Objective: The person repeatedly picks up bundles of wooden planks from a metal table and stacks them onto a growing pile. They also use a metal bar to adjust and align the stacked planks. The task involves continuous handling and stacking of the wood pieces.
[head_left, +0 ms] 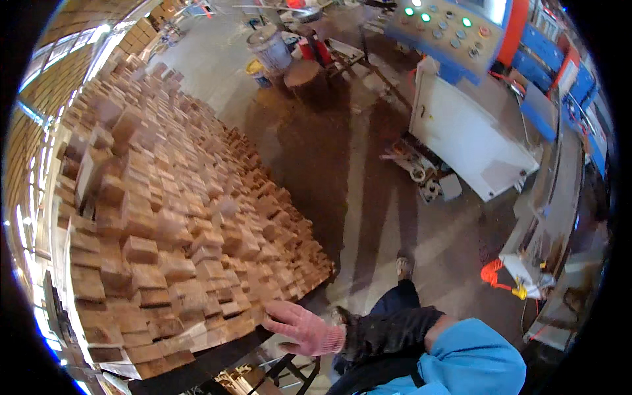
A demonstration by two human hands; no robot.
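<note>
Right grip [303,329] open, a worker in a pink knitted glove [318,334] reaches to the near edge of a broad stack of wooden blocks [178,217]. The markings on a machine's control panel [447,33], where several round buttons glow green, are too small and blurred to read, as is the dark print on a white bucket [270,49].

The right arm crosses low in front of the body toward the left, bent at the elbow, with a dark cover [392,332] on the forearm and a bright blue sleeve [474,355] above it. The hand points left, fingers loosely parted and holding nothing; whether the fingertips touch the outermost blocks or hover just over them cannot be told from this angle. The left grip's state cannot be told from this view.

The blocks, packed end-up at uneven heights, fill the left side of the scene on a dark-edged counter [210,359]. A shoe [405,266] rests on the concrete floor [441,243] to the right of the stack. Farther right are a tilted white panel [467,138] and a coiled orange cord [492,271]. Beyond, a round-topped stool [303,72] stands just beside the white bucket.
</note>
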